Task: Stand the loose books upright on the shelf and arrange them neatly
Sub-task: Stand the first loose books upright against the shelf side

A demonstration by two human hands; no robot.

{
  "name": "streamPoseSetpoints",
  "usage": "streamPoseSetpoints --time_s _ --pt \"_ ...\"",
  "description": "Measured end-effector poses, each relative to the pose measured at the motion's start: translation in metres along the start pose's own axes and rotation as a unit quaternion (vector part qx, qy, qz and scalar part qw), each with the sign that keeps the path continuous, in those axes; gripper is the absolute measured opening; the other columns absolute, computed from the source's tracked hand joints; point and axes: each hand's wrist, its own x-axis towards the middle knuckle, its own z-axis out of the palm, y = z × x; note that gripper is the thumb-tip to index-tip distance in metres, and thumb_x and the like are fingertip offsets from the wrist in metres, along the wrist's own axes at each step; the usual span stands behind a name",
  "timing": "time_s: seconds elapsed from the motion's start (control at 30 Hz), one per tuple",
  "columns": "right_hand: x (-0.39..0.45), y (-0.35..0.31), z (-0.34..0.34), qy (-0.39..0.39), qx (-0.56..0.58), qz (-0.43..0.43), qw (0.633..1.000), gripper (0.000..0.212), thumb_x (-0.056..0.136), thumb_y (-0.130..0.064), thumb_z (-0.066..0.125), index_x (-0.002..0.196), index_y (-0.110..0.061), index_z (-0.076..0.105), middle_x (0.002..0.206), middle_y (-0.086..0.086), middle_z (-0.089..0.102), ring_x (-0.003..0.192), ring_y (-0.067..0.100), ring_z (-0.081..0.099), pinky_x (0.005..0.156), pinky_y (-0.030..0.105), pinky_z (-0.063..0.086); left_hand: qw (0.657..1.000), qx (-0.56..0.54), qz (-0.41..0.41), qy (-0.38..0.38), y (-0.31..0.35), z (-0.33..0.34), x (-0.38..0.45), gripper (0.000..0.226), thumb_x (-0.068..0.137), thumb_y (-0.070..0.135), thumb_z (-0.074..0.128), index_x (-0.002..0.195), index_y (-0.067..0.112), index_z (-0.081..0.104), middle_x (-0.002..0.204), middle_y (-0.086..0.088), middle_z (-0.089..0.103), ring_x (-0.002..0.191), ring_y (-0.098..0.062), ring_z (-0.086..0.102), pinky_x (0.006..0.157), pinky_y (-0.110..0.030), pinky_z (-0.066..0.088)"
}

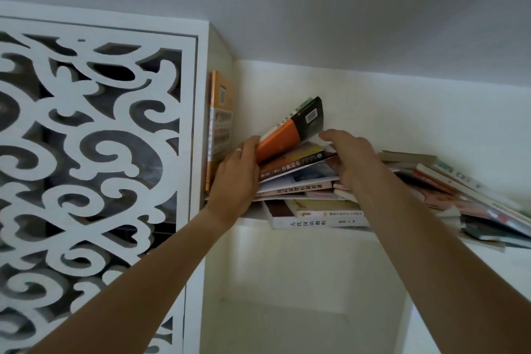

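Observation:
A high white shelf carries a loose heap of books. An orange-and-black book is tilted up at the top of the heap. My left hand, with a ring on it, grips that book's lower spine end. My right hand presses on the fanned, slanting books underneath, thumb near the tilted book's black cover. One orange book stands upright against the shelf's left wall. Two flat books lie at the bottom, jutting over the shelf edge. More books slump at the right.
A white carved lattice panel fills the left side beside the shelf. The ceiling sits close above the shelf. Below the shelf is an open white compartment.

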Motion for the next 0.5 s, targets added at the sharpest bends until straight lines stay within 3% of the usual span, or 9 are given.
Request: streamPoseSetpoints --time_s 0.13,0.23,0.3,0.37,0.43,0.5 --pt "-0.002 0.012 0.011 -0.085 0.074 -0.001 0.994 0.027 0.088 -0.014 0.077 0.113 -0.007 0.067 0.105 0.012 0.071 0.101 0.022 0.067 0.09 0.037 0.059 0.998 -0.05 -0.033 0.024 -0.001 0.003 0.0 0.053 0.106 0.044 0.023 0.147 0.017 0.044 0.124 -0.01 0.068 0.107 -0.023 0.067 0.093 -0.035 0.053" --pt "-0.007 0.015 0.029 -0.142 0.106 -0.036 0.983 0.072 0.089 -0.008 0.076 0.15 -0.025 0.042 0.125 0.005 0.065 0.108 0.019 0.066 0.097 0.044 0.056 0.995 -0.081 -0.041 0.031 0.002 0.002 0.0 0.057 0.107 0.054 0.019 0.141 0.019 0.049 0.118 -0.004 0.069 0.101 -0.012 0.067 0.087 -0.025 0.055" --pt "-0.008 0.017 0.045 -0.108 0.112 -0.061 0.986 0.087 0.088 -0.004 0.076 0.156 -0.03 0.028 0.129 0.003 0.062 0.105 0.016 0.067 0.099 0.041 0.054 0.994 -0.091 -0.045 0.035 0.003 0.002 0.0 0.05 0.108 0.051 0.026 0.138 0.02 0.051 0.117 -0.001 0.069 0.099 -0.006 0.064 0.082 -0.015 0.054" --pt "-0.004 0.019 0.061 -0.077 0.085 -0.087 0.99 0.079 0.088 -0.004 0.076 0.151 -0.028 0.035 0.126 0.001 0.065 0.109 0.018 0.067 0.098 0.039 0.055 0.995 -0.085 -0.041 0.042 0.003 0.001 0.005 0.047 0.107 0.05 0.04 0.14 0.018 0.05 0.122 -0.002 0.067 0.102 -0.003 0.06 0.081 -0.005 0.046" --pt "0.001 0.012 0.077 -0.078 0.038 -0.13 0.988 0.065 0.088 -0.007 0.075 0.142 -0.024 0.045 0.111 -0.007 0.069 0.105 0.015 0.068 0.086 0.033 0.057 0.994 -0.07 -0.045 0.072 0.001 0.004 0.01 0.048 0.105 0.042 0.054 0.142 0.013 0.048 0.127 -0.007 0.065 0.107 -0.008 0.06 0.089 -0.016 0.051" --pt "0.008 0.001 0.094 -0.114 -0.026 -0.196 0.974 0.057 0.087 -0.014 0.074 0.138 -0.024 0.051 0.112 -0.01 0.071 0.106 0.013 0.069 0.092 0.036 0.057 0.989 -0.041 -0.065 0.124 0.002 0.006 0.014 0.046 0.104 0.035 0.056 0.142 0.011 0.046 0.129 -0.009 0.063 0.112 -0.015 0.065 0.093 -0.034 0.059"
